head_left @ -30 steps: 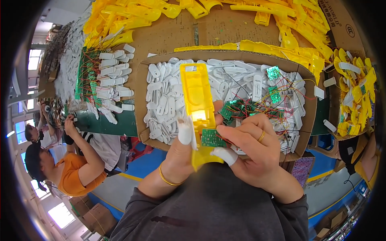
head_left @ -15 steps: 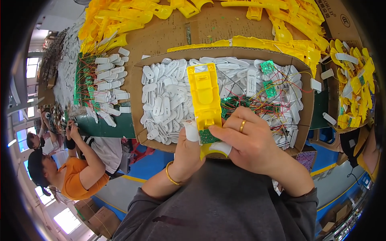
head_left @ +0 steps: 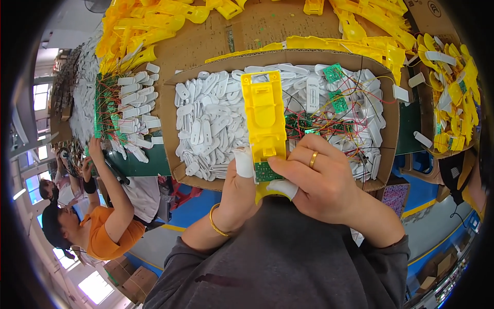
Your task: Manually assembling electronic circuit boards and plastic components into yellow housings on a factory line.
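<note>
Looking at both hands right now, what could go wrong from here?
1. The small green rectangular circuit board might tilt or shift if the bare right hand, its thumb and index finger on it, presses unevenly.
2. Tangled thin red wires lie close beyond that hand and could snag on its fingers.
3. If the bare left hand loosens, the long yellow plastic shell could slip toward the loose white oval plastic pieces.

Yellow plastic housing [head_left: 265,110], long, hollow side up, held lengthwise over near edge of cardboard box [head_left: 168,118]; small green circuit board [head_left: 264,172] held toward housing's near end, partly hidden.
</note>
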Tool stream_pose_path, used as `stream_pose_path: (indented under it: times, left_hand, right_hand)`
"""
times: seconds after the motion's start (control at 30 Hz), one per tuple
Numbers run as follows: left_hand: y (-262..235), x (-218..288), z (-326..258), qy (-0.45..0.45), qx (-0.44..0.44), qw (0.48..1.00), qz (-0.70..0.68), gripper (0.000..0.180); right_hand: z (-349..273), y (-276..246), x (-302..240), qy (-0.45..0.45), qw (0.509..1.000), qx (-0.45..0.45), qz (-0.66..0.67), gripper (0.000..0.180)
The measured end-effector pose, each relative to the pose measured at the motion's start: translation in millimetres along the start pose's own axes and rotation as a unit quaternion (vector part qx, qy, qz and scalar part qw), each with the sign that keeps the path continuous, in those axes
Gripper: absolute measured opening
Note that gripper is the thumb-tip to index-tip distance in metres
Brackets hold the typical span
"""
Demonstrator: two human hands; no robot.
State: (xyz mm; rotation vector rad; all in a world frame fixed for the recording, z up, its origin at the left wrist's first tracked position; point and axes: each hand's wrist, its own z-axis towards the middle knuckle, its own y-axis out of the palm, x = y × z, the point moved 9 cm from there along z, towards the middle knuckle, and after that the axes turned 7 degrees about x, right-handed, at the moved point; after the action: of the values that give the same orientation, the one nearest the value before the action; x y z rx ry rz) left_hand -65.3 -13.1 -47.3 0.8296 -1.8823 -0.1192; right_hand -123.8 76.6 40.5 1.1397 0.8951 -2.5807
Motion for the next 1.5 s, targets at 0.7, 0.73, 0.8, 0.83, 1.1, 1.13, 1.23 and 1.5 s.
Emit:
stream_pose_path:
  times: [0.7,0.73,0.8,0.83,1.1,1.13,1.23,1.5]
  left_hand:
    - [42,41,-11,0.259,-0.157,0.897,0.322,0.054]
    - [42,38,-11,0.258,-0.16,0.897,0.321,0.054]
    - [41,41,-10,0.323,-0.1,0.828,0.447,0.056]
    - [42,42,-10,0.326,-0.1,0.828,0.446,0.056]
    - [73,57,-12,0.278,-0.2,0.858,0.382,0.069]
    - [72,68,-17,0.305,-0.199,0.86,0.358,0.07]
    - [47,102,-3,0.29,-0.168,0.87,0.363,0.058]
    - [95,128,118,0.281,-0.132,0.754,0.578,0.027]
  right_hand:
    - [-29,27,51,0.422,0.796,-0.112,0.42,0.036]
    - [-31,31,50,0.423,0.797,-0.11,0.418,0.036]
    - [-23,21,52,0.348,0.85,-0.004,0.397,0.031]
    - [-20,19,52,0.331,0.857,0.009,0.394,0.028]
    - [1,-16,54,0.347,0.845,-0.005,0.406,0.039]
    - [6,-52,57,0.348,0.86,0.062,0.369,0.034]
    - [19,-207,74,0.269,0.886,0.338,0.171,0.033]
    - [-19,-360,82,0.187,0.825,0.447,-0.291,0.045]
